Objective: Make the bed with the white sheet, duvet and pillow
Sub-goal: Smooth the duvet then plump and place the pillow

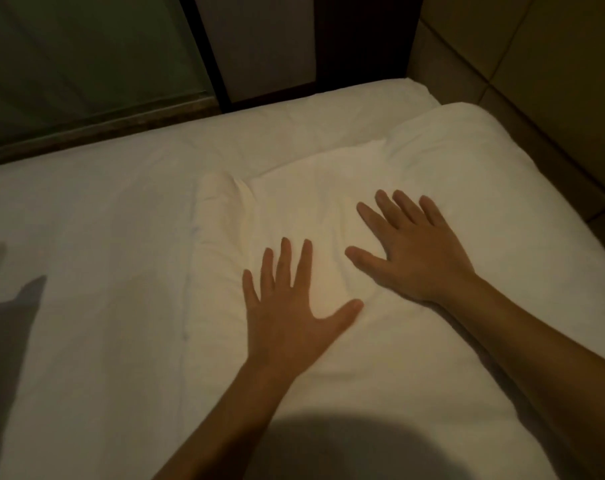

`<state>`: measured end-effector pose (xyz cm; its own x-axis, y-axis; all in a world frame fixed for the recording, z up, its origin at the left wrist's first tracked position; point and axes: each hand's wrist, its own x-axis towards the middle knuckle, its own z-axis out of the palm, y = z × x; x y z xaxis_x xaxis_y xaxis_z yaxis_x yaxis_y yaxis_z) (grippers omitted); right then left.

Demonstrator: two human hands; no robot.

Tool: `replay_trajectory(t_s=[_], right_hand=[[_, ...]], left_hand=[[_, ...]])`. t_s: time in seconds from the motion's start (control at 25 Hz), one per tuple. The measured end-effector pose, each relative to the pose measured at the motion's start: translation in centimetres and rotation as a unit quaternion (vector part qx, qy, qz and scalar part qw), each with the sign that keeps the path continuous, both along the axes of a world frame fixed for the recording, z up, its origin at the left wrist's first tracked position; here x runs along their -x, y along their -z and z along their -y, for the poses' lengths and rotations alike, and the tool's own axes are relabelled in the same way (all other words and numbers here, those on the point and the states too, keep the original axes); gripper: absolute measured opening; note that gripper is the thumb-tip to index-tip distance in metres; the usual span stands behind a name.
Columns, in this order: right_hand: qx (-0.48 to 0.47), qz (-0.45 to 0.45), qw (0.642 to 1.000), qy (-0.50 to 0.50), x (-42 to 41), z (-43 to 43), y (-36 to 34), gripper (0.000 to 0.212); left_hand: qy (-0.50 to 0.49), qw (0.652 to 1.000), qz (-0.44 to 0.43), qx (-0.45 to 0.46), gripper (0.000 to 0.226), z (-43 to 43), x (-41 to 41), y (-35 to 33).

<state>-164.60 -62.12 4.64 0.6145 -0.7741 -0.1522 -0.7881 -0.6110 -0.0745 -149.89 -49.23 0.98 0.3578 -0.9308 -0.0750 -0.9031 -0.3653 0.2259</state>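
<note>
A white pillow [398,161] lies on the right part of the bed, its surface creased and dented in the middle. My left hand [290,313] rests flat on the pillow's near left part, fingers straight and spread. My right hand [408,251] presses flat on the pillow's middle, fingers spread, pointing up and left. The white sheet [86,237] covers the mattress to the left of the pillow and along the far edge. No duvet can be told apart in this view.
A padded beige headboard wall [536,81] rises to the right of the pillow. Beyond the bed's far edge stand a dark frame [360,39] and a greenish glass panel [69,57] above a brown ledge. Shadows fall on the sheet at left and bottom.
</note>
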Motion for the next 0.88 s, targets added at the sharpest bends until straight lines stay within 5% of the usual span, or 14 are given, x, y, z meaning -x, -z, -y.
replay_trajectory(t_s=[0.2,0.48,0.72,0.88], right_hand=[[0.049,-0.003,0.998,0.025,4.4,-5.9,-0.5,0.084],[0.051,0.048,0.977,0.201,13.4,-9.7,-0.3,0.094],[-0.140,0.194,0.862,0.448,21.0,-10.6,1.6,0.111],[-0.153,0.199,0.847,0.470,22.0,-10.2,2.8,0.108]], left_hand=[[0.045,0.998,0.044,0.031,0.096,-4.6,4.0,0.1],[0.131,0.990,0.041,0.014,0.109,-3.9,10.8,-2.1],[0.231,0.969,0.083,0.027,0.104,1.4,18.2,-3.3],[0.263,0.957,0.116,0.033,0.098,2.9,20.1,-2.6]])
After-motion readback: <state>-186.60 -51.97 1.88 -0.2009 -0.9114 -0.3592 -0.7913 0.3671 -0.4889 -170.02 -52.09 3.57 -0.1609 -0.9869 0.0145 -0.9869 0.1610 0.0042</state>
